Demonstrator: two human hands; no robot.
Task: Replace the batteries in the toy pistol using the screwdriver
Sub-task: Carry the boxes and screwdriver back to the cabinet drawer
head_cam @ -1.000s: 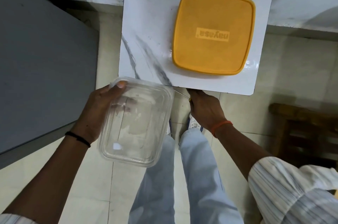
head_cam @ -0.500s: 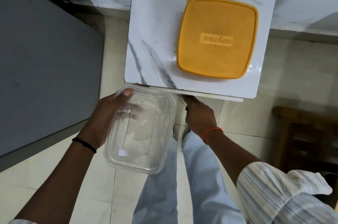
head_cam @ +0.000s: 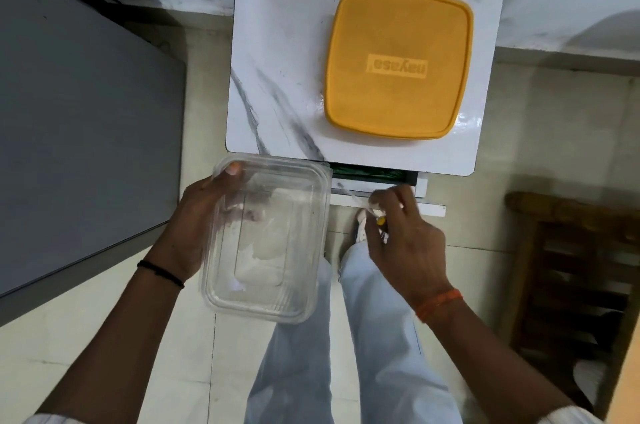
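The step in hand looks like fetching supplies, well ahead of any unscrewing. The right hand (head_cam: 403, 236) sits at the pulled-out drawer (head_cam: 374, 177) under the near edge of the marble-topped table (head_cam: 277, 42), fingers curled and pinching a slim clear-handled screwdriver (head_cam: 362, 205) with a yellow tip. The left hand (head_cam: 204, 212) grips one empty clear plastic container (head_cam: 266, 243) just off the table's near-left corner, thumb over its rim. On the table lies one orange-lidded box (head_cam: 398, 63). The toy pistol and batteries are not in view, maybe inside the drawer or box. Next, I judge, the drawer must come out further so its contents can be reached. Counted: one screwdriver, one clear container, one orange box, one drawer.
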